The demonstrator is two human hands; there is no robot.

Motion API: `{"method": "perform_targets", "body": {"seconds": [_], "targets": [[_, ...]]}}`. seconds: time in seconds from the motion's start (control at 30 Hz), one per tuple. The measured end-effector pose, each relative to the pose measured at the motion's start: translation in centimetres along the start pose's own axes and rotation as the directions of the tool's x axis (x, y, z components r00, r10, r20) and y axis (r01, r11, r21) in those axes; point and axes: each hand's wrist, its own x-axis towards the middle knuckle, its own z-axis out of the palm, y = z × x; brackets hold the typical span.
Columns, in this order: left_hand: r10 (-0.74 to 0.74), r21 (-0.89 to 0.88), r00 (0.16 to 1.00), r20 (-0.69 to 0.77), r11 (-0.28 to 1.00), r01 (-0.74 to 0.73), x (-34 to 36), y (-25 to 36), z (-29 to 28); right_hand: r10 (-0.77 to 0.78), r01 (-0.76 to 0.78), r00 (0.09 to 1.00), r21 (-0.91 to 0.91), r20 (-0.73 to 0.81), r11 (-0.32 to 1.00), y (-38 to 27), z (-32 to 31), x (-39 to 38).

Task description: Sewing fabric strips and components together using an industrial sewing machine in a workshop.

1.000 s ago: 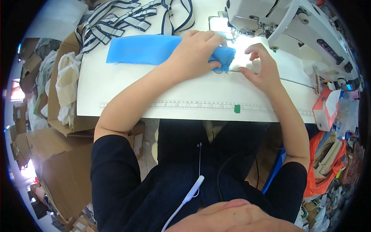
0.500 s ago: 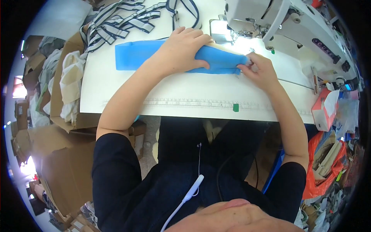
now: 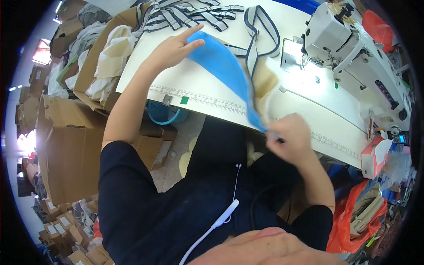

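A blue strip of fabric slants across the white sewing table, from my left hand down to my right. A cream piece shows along its right side, smeared by motion. My left hand is at the strip's upper end, forefinger and thumb stretched apart and touching the blue cloth. Over the table's front edge, my right hand is closed around the lower end of the strip. A small dark thing shows at its fingers, too blurred to name.
A white sewing machine with its lamp lit stands at the right. Striped straps lie piled at the back, and a looped strap beside them. Open cardboard boxes stand left; a red bag hangs right.
My right hand has come from the machine toward me, pulling the strip's end to the table's front edge. My left hand has slid to its other end. The view has shifted too.
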Motion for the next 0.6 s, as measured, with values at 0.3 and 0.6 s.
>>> {"method": "perform_targets", "body": {"seconds": [0.3, 0.6], "targets": [[-0.066, 0.152, 0.996, 0.057, 0.987, 0.057, 1.8, 4.9, 2.8, -0.184, 0.174, 0.976, 0.098, 0.116, 0.98, -5.9, 7.3, 2.6], [0.396, -0.182, 0.918, 0.04, 0.906, -0.383, -5.8, 5.9, 4.9, 0.233, -0.208, 0.967, 0.206, -0.103, 0.956, -0.7, 0.5, 4.4]]}}
